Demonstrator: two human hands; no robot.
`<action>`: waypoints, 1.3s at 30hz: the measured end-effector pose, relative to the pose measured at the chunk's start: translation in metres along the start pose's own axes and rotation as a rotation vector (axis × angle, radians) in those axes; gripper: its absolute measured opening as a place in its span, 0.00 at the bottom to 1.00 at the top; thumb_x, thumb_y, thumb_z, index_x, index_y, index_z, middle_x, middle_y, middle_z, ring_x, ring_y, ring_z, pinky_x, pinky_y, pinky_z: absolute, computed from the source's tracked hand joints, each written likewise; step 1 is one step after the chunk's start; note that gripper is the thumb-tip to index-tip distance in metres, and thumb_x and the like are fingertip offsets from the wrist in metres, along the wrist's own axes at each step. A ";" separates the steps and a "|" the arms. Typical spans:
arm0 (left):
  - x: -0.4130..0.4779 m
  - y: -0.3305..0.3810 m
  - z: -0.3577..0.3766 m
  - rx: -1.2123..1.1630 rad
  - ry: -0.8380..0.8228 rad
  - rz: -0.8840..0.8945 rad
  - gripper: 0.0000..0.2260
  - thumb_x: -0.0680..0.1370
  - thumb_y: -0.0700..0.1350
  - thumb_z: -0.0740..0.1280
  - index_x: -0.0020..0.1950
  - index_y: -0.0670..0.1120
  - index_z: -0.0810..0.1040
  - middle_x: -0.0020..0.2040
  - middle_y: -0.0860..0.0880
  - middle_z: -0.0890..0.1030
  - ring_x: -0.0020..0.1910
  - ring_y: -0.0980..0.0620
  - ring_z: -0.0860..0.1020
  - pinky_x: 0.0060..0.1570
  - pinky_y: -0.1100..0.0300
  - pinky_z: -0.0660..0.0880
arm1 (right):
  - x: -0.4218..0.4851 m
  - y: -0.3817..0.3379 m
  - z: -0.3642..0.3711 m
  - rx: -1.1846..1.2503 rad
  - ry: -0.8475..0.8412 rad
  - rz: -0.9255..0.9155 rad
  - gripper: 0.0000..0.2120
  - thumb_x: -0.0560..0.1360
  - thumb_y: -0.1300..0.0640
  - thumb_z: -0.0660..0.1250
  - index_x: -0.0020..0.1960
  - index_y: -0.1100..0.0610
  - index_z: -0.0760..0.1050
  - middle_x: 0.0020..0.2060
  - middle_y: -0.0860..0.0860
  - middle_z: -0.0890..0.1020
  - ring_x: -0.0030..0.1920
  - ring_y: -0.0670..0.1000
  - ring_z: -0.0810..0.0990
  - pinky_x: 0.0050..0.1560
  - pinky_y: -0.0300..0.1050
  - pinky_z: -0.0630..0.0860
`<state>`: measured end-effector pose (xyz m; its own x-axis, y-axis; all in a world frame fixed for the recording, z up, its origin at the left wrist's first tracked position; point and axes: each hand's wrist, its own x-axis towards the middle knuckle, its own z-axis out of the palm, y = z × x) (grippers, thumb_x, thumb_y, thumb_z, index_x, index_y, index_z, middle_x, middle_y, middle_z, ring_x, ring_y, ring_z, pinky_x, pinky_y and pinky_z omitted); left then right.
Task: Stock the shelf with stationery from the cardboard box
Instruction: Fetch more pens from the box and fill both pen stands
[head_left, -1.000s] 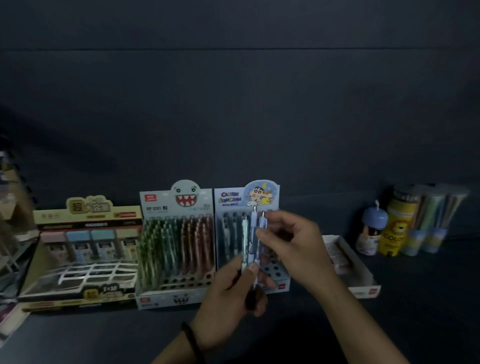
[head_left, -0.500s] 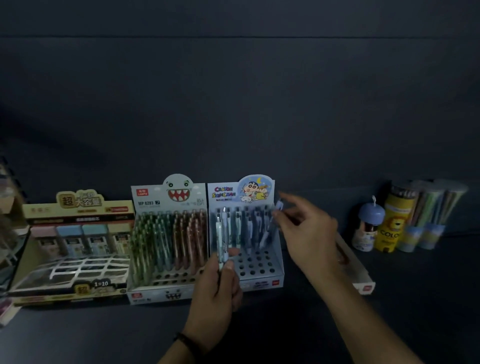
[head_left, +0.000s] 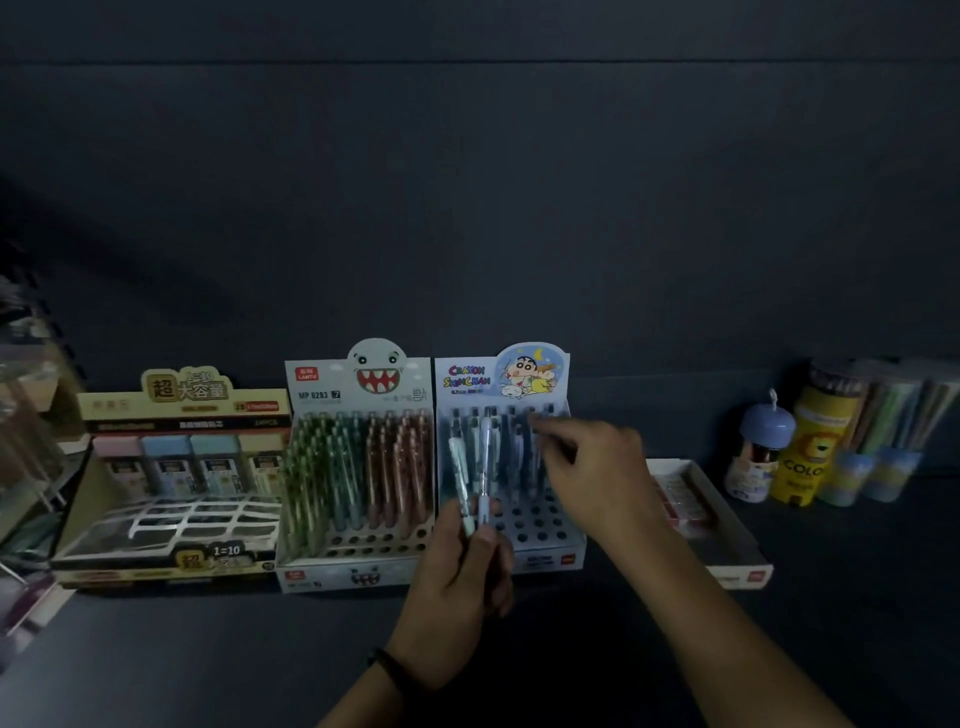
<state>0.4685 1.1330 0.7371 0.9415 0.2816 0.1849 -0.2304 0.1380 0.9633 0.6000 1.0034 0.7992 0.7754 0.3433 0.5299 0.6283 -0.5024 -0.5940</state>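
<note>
Closest to me, the left hand (head_left: 457, 577) is curled round the lower ends of two pens (head_left: 485, 467), holding them upright, side by side, clips uppermost. It hovers above the dark shelf (head_left: 208, 649), just in front of the cartoon-printed display box (head_left: 545, 560). Just beyond its knuckles and a little to the right, the box's front rows of round holes (head_left: 535, 525) stand unfilled. The pens' long axis already runs nearly in line with those holes, so I'd judge each needs only a short carry forward and a push down.

Farther back and to the right, the right hand (head_left: 592, 473) reaches over those holes. Its fingertips (head_left: 543, 430) are drawn together at the top of a pen in the back row (head_left: 511, 447), and blur hides whether they actually pinch it. That hand lies near the held pens' tops, so it looks likelier to pluck the next one. Left of the left hand sits a shark-faced box (head_left: 358, 577), mostly full. No cardboard box shows.
</note>
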 end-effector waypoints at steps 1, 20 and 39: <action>0.000 0.001 0.000 0.002 -0.010 0.011 0.11 0.89 0.44 0.56 0.56 0.56 0.77 0.43 0.41 0.76 0.31 0.46 0.65 0.34 0.50 0.66 | -0.001 -0.003 -0.003 0.015 0.028 -0.003 0.14 0.83 0.53 0.68 0.66 0.46 0.84 0.40 0.43 0.87 0.34 0.39 0.81 0.37 0.24 0.70; -0.001 0.000 -0.003 0.168 -0.016 0.016 0.14 0.88 0.47 0.56 0.69 0.54 0.77 0.46 0.41 0.84 0.28 0.47 0.71 0.33 0.54 0.73 | -0.007 -0.005 -0.022 0.585 0.206 0.100 0.16 0.75 0.59 0.79 0.61 0.47 0.83 0.35 0.51 0.87 0.36 0.51 0.87 0.43 0.51 0.85; 0.000 0.005 -0.005 0.132 0.083 0.116 0.03 0.88 0.43 0.56 0.59 0.49 0.68 0.46 0.42 0.82 0.30 0.42 0.69 0.33 0.52 0.71 | 0.000 0.010 -0.006 -0.009 0.158 -0.015 0.07 0.79 0.54 0.74 0.55 0.52 0.88 0.45 0.46 0.89 0.43 0.45 0.86 0.50 0.44 0.83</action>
<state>0.4666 1.1381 0.7411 0.8857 0.3667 0.2848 -0.2970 -0.0243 0.9546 0.6063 0.9932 0.7969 0.7459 0.2226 0.6278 0.6390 -0.5053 -0.5800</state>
